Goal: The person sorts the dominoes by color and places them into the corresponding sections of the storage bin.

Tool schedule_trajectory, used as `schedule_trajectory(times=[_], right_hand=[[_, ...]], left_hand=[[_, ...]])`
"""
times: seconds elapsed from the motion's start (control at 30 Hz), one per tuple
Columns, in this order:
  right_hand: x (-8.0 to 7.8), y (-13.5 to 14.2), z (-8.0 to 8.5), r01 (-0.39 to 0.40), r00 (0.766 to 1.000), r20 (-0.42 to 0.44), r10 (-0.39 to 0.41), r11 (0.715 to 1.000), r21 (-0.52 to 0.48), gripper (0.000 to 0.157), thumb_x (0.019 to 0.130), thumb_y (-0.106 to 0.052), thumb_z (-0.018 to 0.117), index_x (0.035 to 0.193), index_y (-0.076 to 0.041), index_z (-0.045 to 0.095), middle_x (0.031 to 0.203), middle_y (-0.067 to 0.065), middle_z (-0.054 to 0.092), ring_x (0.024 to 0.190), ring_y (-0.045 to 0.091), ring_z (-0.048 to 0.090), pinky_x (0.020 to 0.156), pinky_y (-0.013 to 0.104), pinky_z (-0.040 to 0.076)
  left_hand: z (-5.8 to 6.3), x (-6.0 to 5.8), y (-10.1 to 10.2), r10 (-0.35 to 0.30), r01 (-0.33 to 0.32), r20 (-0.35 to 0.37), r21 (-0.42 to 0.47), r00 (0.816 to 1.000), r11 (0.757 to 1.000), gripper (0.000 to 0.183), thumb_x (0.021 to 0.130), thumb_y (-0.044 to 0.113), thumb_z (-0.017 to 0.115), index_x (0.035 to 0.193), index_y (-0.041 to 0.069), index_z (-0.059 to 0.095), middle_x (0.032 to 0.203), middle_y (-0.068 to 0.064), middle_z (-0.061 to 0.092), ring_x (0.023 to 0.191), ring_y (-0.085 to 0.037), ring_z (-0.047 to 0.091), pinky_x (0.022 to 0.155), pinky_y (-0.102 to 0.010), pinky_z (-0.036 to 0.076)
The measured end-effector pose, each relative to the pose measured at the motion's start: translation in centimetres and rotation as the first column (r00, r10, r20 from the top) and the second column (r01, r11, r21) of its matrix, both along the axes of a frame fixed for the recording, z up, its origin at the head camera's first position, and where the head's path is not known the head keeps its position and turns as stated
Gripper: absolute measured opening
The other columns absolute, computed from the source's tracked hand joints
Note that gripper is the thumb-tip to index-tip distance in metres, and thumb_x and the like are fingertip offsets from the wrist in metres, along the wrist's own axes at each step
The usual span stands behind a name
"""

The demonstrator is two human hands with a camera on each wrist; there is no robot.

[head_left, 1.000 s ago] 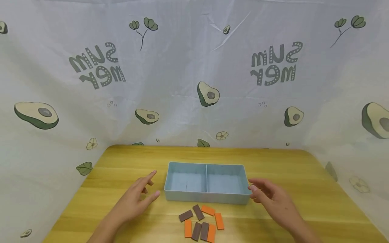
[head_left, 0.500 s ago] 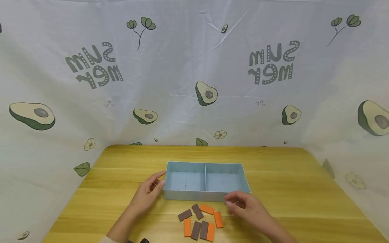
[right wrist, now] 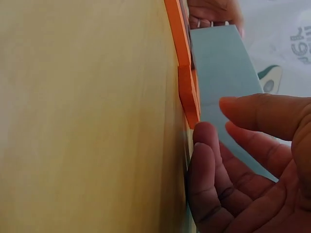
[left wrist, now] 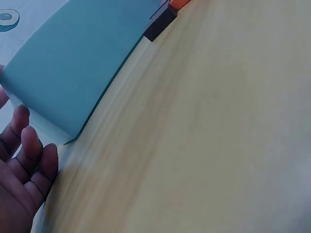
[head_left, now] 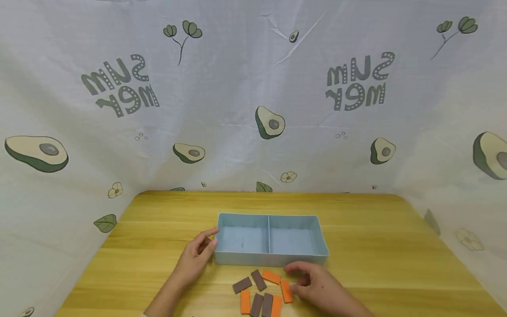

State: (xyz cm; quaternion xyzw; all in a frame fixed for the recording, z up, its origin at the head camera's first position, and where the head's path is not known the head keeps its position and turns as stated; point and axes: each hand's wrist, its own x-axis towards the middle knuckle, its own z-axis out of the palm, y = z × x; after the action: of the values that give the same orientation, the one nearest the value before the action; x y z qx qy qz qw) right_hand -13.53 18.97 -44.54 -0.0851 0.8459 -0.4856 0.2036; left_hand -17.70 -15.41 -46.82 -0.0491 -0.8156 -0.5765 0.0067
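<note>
A pale blue two-compartment box stands on the wooden table. At its left end is my left hand, index fingertip and thumb right at the outer wall; the left wrist view shows the other fingers loosely bent by the box corner. My right hand is low before the box's front right, fingers loosely bent, thumb tip close beside an orange tile. Nothing shows between the thumb and fingers of the right hand in the right wrist view, where an orange tile lies just beyond the fingertips.
Several flat tiles lie loosely grouped in front of the box, such as a brown tile, an orange tile and another orange tile. A white curtain printed with avocados hangs behind and beside the table.
My left hand has moved right to the box's left end. The right hand has come from the box's right end leftward and nearer, down beside the orange tile. Box and tiles keep their places.
</note>
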Motion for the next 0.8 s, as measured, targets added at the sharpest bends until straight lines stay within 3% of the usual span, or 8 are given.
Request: schedule_trajectory(times=[0.27, 0.4, 0.63, 0.8], right_hand=[[-0.3, -0.1, -0.3, -0.046, 0.998, 0.044, 0.046, 0.999, 0.005, 0.03, 0.09, -0.015, 0.078, 0.118, -0.01, 0.07, 0.115, 0.006, 0.069, 0.087, 0.019, 0.061, 0.069, 0.028, 0.053], [-0.3, 0.0, -0.2, -0.07, 0.997, 0.032, 0.07, 0.998, -0.007, 0.027, 0.091, -0.015, 0.077, 0.116, -0.008, 0.07, 0.104, 0.003, 0.069, 0.09, 0.019, 0.061, 0.072, 0.027, 0.053], [0.0, 0.5, 0.1, -0.145, 0.989, 0.019, 0.144, 0.988, 0.061, 0.021, 0.091, -0.012, 0.075, 0.112, -0.008, 0.07, 0.087, 0.001, 0.064, 0.078, 0.015, 0.057, 0.065, 0.023, 0.047], [0.2, 1.0, 0.3, -0.212, 0.977, 0.026, 0.211, 0.977, 0.024, 0.022, 0.09, -0.004, 0.072, 0.111, -0.008, 0.07, 0.087, 0.003, 0.064, 0.074, 0.011, 0.056, 0.065, 0.022, 0.047]], left_hand=[[-0.9, -0.1, 0.0, 0.013, -0.013, 0.024, 0.014, 1.0, 1.0, 0.037, 0.103, 0.035, 0.061, 0.139, 0.025, 0.062, 0.091, -0.003, 0.061, 0.075, -0.012, 0.054, 0.069, -0.023, 0.046], [-0.9, 0.1, 0.0, 0.008, -0.009, 0.017, 0.04, 1.0, 0.999, 0.037, 0.103, 0.032, 0.061, 0.139, 0.023, 0.062, 0.09, -0.004, 0.059, 0.074, -0.012, 0.053, 0.069, -0.024, 0.045], [-0.9, 0.3, 0.0, 0.004, -0.005, 0.011, 0.071, 1.0, 0.997, 0.035, 0.103, 0.031, 0.062, 0.138, 0.024, 0.063, 0.088, -0.004, 0.058, 0.072, -0.011, 0.052, 0.068, -0.023, 0.045], [-0.9, 0.3, 0.1, 0.009, -0.011, 0.015, 0.078, 1.0, 0.997, 0.035, 0.103, 0.029, 0.061, 0.138, 0.025, 0.062, 0.088, -0.004, 0.058, 0.074, -0.011, 0.053, 0.068, -0.023, 0.045]])
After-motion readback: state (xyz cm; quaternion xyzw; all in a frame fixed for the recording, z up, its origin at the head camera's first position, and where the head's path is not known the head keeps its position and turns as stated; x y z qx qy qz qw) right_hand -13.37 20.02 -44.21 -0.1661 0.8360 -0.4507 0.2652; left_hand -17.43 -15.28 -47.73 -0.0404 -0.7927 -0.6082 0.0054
